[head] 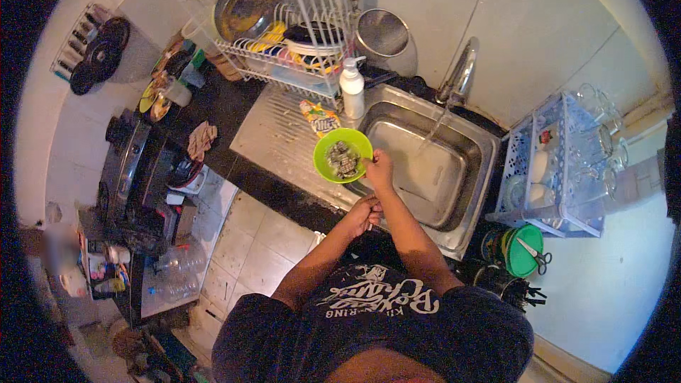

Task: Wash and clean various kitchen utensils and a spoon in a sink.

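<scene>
A lime-green bowl sits where the ridged drainboard meets the sink, with dark grey, patterned pieces in cloudy liquid inside it. My right hand grips the bowl's right rim. Below the right wrist, close to my body, is my left hand with its fingers curled; whether anything is in it cannot be told. Water runs from the chrome faucet into the stainless steel sink basin. Behind the bowl lies a yellow printed packet, and a white pump bottle stands beside it.
A white wire dish rack full of dishes rises behind the drainboard. On the right, a blue plastic rack carries glasses, near scissors on a green lid. A crumpled cloth lies left on the dark counter, by the stove.
</scene>
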Available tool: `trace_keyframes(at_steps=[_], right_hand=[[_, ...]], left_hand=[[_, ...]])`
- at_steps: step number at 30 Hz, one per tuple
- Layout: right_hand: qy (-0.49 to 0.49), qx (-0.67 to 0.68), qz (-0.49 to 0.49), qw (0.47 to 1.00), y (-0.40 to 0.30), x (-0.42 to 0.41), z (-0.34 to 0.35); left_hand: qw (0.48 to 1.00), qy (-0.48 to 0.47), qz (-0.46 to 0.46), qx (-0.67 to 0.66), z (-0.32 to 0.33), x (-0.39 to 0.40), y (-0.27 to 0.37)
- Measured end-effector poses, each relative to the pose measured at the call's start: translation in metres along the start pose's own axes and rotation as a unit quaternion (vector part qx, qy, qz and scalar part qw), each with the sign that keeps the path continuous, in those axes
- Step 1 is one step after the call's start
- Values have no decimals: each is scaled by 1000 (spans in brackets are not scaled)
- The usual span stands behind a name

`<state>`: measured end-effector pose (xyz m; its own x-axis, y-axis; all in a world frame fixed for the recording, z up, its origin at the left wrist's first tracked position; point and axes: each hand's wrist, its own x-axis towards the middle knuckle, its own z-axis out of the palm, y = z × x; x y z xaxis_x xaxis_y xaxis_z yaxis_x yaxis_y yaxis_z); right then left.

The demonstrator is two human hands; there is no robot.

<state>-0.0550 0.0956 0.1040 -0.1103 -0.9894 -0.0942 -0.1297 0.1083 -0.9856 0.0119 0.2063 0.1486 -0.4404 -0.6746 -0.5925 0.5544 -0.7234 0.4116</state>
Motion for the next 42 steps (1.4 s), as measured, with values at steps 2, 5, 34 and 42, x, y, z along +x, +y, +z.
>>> trace_keyframes(at_steps=[2,5,34,42], right_hand=[[-39,-40,-19,998,0,-8,26],[-65,-91,-89,990,7,-10,46],[-115,20,-53,992,-82,-32,86],[62,168,-99,979,-116,-40,26]], left_hand=[[1000,8,19,-11,-15,-3,-4],[999,3,32,-16,-15,-11,-1],[999,-20,8,-31,-61,-74,24],[998,-49,46,-4,-45,-77,28]])
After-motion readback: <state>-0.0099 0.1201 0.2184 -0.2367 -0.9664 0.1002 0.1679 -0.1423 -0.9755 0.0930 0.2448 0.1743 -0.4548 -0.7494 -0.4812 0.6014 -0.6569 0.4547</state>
